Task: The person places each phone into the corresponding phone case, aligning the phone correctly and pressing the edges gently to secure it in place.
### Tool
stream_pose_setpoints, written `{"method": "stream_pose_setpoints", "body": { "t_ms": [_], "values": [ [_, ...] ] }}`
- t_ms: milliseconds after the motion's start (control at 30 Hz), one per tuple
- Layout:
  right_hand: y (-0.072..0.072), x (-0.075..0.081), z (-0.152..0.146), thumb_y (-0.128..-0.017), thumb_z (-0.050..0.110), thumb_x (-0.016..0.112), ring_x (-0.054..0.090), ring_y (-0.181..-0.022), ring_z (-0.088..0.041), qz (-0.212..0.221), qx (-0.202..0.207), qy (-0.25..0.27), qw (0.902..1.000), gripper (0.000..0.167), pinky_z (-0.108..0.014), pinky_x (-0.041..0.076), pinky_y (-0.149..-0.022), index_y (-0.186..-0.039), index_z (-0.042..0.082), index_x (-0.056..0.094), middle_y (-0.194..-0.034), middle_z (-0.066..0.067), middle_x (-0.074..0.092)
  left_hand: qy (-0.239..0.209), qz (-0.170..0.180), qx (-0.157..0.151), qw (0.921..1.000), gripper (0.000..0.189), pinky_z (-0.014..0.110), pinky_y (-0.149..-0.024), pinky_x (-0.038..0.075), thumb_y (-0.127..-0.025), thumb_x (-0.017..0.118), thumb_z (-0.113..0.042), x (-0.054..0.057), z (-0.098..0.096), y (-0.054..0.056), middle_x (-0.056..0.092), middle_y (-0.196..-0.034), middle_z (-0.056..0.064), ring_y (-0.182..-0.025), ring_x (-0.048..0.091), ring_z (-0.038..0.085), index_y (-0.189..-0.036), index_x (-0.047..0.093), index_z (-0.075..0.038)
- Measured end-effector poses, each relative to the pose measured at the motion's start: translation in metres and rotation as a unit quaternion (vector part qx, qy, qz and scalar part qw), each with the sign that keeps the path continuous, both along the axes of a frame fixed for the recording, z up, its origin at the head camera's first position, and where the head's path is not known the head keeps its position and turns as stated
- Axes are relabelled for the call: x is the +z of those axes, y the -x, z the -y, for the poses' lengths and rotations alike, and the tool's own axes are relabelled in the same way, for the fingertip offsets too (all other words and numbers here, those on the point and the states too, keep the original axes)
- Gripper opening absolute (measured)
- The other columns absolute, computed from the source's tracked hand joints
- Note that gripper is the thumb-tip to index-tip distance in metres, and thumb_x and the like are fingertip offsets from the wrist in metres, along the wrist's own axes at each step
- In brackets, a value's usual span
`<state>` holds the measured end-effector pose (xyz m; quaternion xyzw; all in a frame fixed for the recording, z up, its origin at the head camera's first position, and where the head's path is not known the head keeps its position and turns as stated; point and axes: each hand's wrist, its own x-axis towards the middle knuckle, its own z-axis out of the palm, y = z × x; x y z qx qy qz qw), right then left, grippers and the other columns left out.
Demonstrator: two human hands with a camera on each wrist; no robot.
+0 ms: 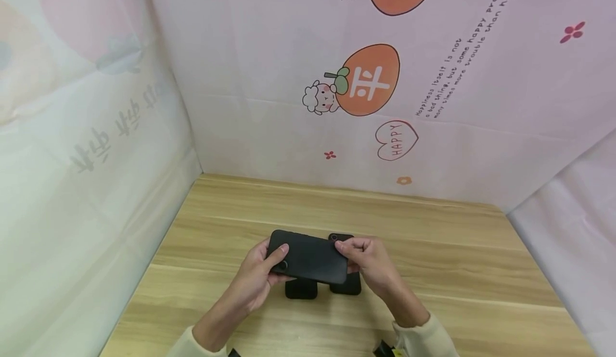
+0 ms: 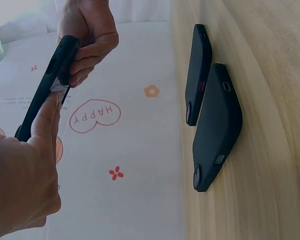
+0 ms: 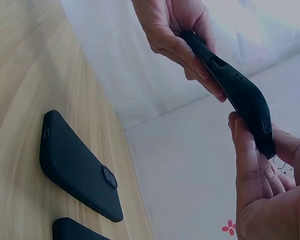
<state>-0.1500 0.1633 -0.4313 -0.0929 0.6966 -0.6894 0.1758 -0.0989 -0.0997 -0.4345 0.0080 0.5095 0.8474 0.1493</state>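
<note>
Both hands hold a black phone (image 1: 310,261) above the table, back facing up and a round camera ring near the left thumb. The left hand (image 1: 255,277) grips the phone's left end, thumb on the back and fingers beneath. At the opposite end, the right hand (image 1: 375,263) pinches a corner between thumb and fingers. Below lie two more black phones: one (image 1: 346,286) under the right end, the other (image 1: 301,289) partly hidden by the held phone. In the right wrist view, a lying phone (image 3: 77,165) shows its round camera ring.
The wooden table (image 1: 433,261) extends around the phones. White printed fabric (image 1: 269,122) stands along its back edge, with more fabric (image 1: 96,196) on the left and on the right (image 1: 572,207). A dark object (image 1: 383,348) sits beside the right sleeve.
</note>
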Motion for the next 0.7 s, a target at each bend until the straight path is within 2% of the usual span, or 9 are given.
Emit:
{"method": "stream_pose_setpoints", "body": {
  "t_ms": [133,300,400,533,700],
  "values": [
    [-0.0002,-0.0005,0.0002,-0.104,0.012,0.069,0.074,-0.068,-0.012,0.003,-0.004,0.009,0.9999,0.017,-0.025,0.061,-0.061,-0.093,0.002,0.079,-0.079,0.000,0.077,-0.002,-0.001,0.001,1.0000,0.052,0.049,-0.100,0.058,-0.112,0.053,-0.013,0.0001,-0.0011,-0.0002,0.053,-0.141,0.027,-0.120,0.068,0.028,-0.152,0.032,0.014],
    [-0.0008,0.0002,0.0020,-0.102,0.012,0.072,0.074,-0.071,-0.014,0.024,-0.018,0.001,0.9996,0.014,-0.027,0.063,-0.064,-0.094,0.001,0.078,-0.084,-0.003,0.077,0.004,0.000,0.012,0.9999,0.051,0.047,-0.100,0.058,-0.112,0.052,-0.013,-0.0010,-0.0018,0.0007,0.052,-0.143,0.029,-0.121,0.067,0.030,-0.152,0.033,0.013],
    [-0.0020,0.0009,0.0027,-0.099,0.011,0.075,0.073,-0.071,-0.014,0.034,-0.015,-0.011,0.9992,0.017,-0.028,0.064,-0.065,-0.086,0.000,0.073,-0.083,-0.005,0.072,0.006,0.003,0.024,0.9997,0.050,0.047,-0.100,0.058,-0.112,0.051,-0.012,-0.0017,-0.0018,0.0017,0.051,-0.143,0.030,-0.121,0.067,0.031,-0.152,0.034,0.012],
    [-0.0054,0.0002,0.0032,-0.099,0.011,0.075,0.076,-0.079,-0.020,0.047,0.021,-0.014,0.9986,0.024,-0.034,0.066,-0.072,-0.080,-0.001,0.066,-0.086,-0.009,0.069,0.007,0.003,0.044,0.9990,0.046,0.047,-0.099,0.059,-0.113,0.050,-0.011,-0.0018,-0.0016,0.0037,0.052,-0.143,0.030,-0.121,0.067,0.030,-0.150,0.036,0.011],
    [-0.0094,-0.0044,0.0043,-0.101,0.010,0.073,0.080,-0.088,-0.031,0.061,0.083,0.005,0.9946,0.025,-0.040,0.066,-0.078,-0.085,-0.006,0.063,-0.094,-0.028,0.076,0.002,0.005,0.064,0.9979,0.040,0.051,-0.099,0.058,-0.113,0.048,-0.009,-0.0011,-0.0004,0.0058,0.052,-0.142,0.029,-0.120,0.067,0.029,-0.147,0.040,0.010]
  ]
}}
